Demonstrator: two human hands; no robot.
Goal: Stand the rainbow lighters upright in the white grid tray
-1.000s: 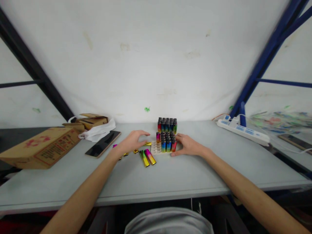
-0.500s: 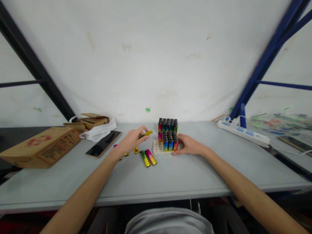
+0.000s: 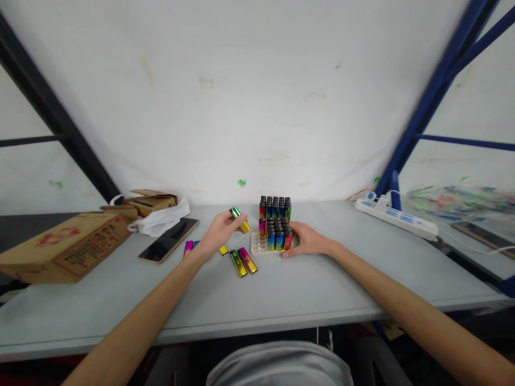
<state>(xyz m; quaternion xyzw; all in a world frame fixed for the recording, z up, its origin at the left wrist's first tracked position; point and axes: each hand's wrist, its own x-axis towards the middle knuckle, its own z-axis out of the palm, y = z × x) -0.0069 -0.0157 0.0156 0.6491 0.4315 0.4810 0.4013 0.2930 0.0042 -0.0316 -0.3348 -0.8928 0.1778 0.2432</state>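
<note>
My left hand [image 3: 219, 231] pinches a green and yellow lighter [image 3: 244, 228], which hangs tilted just left of the white holed tray [image 3: 258, 245]. Upright lighters [image 3: 279, 240] with black tops fill the tray's right part, while open holes show at its left. Around the tray's right end curls my right hand [image 3: 309, 239], thumb at the front corner and the other fingers partly hidden behind the lighters. On the table left of the tray lie a green-yellow lighter [image 3: 238, 264] and a pink-yellow lighter [image 3: 248, 260]. Several more lie near my left wrist, partly covered by it.
Another block of upright lighters [image 3: 275, 206] stands behind. To the left are a black phone [image 3: 169, 239], a white plastic bag [image 3: 163, 219] and cardboard boxes [image 3: 64, 244]. A white power strip [image 3: 396, 216] lies at the right, near a blue metal frame post [image 3: 426, 99].
The lighter in my left hand has turned from nearly level to slanting, its yellow end now lower and closer to the tray. My right hand stays at the tray's right end.
</note>
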